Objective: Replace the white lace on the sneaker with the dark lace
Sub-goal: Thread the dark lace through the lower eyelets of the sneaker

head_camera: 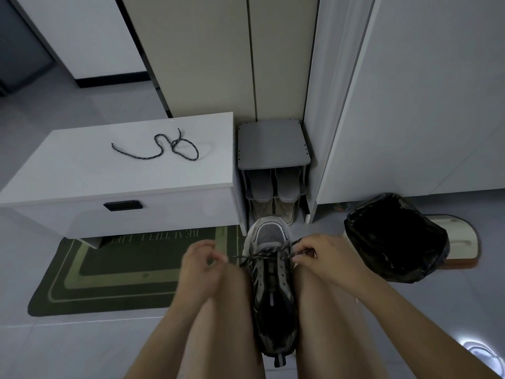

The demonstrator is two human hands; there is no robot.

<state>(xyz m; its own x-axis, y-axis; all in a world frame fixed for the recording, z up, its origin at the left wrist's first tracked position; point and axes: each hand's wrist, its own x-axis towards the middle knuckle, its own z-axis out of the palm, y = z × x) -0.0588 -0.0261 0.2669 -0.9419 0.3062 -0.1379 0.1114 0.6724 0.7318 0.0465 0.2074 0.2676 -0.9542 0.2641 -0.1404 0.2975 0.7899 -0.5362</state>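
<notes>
- The left hand is smeared by motion. Its fingers are curled just beside the left end of the dark lace, but I cannot tell whether its grip has the lace or is closed on nothing.
- The right hand is sharper. Its grip is clenched on the right end of the dark lace, pinched between thumb and fingertips just right of the sneaker.
- The one sneaker stands wedged between two bare thighs, toe pointing far and heel near. The thighs hide its sides, and its dark opening shows no detail.
- The dark lace crosses the sneaker at the far eyelets, just behind the grey mesh toe. How many eyelets it passes through is too small to make out.
- There are two dark laces in all. The second dark lace lies loose in a loop on the white bench, far left and well apart from both hands.
- A shoe rack stands just right of the bench. It holds two pairs, grey slippers above and pale shoes below, both partly hidden.
- One green mat runs partly under the bench, and its lettering is unreadable.
- One black bin bag sits on the right, with its contents lost in shadow.
</notes>
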